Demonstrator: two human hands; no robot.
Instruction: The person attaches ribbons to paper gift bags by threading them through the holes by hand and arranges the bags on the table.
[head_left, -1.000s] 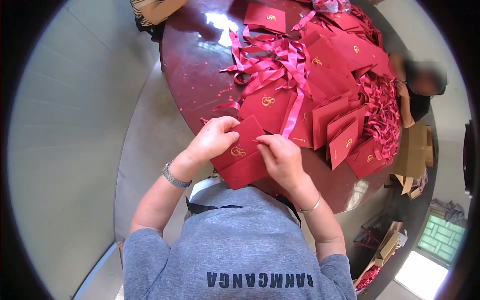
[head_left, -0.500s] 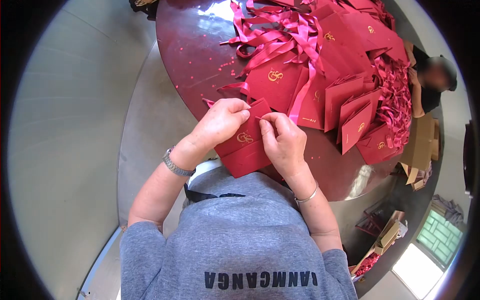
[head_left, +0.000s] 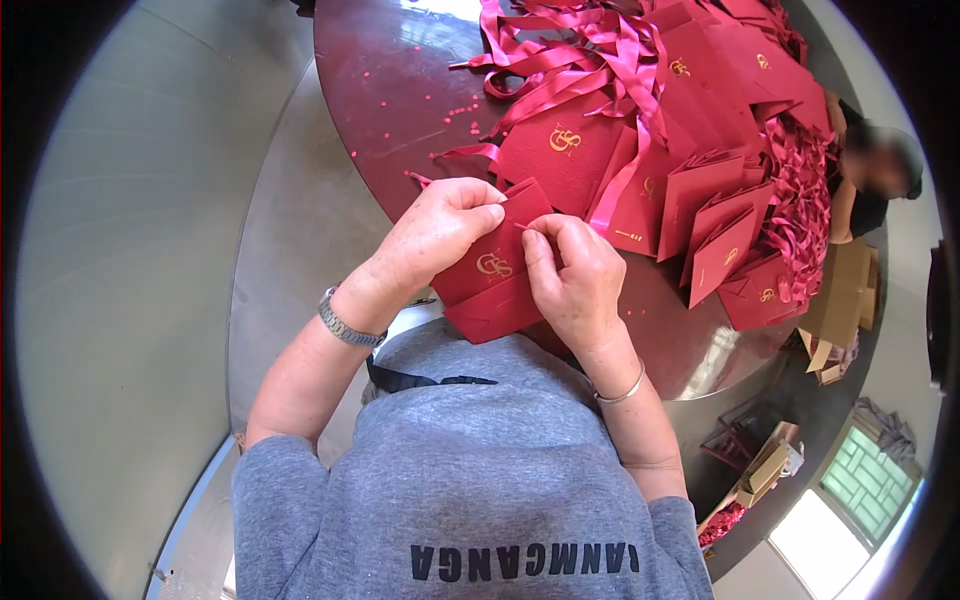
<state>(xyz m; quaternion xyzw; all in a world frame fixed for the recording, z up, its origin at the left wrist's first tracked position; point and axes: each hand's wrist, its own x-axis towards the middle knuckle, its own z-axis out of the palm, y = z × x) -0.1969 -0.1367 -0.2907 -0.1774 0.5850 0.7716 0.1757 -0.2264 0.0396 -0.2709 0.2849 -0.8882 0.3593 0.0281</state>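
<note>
A small dark-red paper bag with a gold monogram is held up in front of my waist. My left hand is closed on its upper edge, thumb and finger pinching near the left corner. Beside the opposite edge, my right hand is closed in a pinch. A short pink ribbon tip pokes out from between its thumb and forefinger. The rest of that ribbon is hidden by the bag and fingers. Just beyond lies another red bag with the same gold mark.
A dark-red round table carries a heap of pink ribbons, several standing red bags and scattered small red dots. Another person is at the right side. Cardboard boxes stand behind the table on the right.
The view has shifted slightly, so the table items appear a little farther right. Both hands keep their pinches; the bag sits slightly higher in view.
</note>
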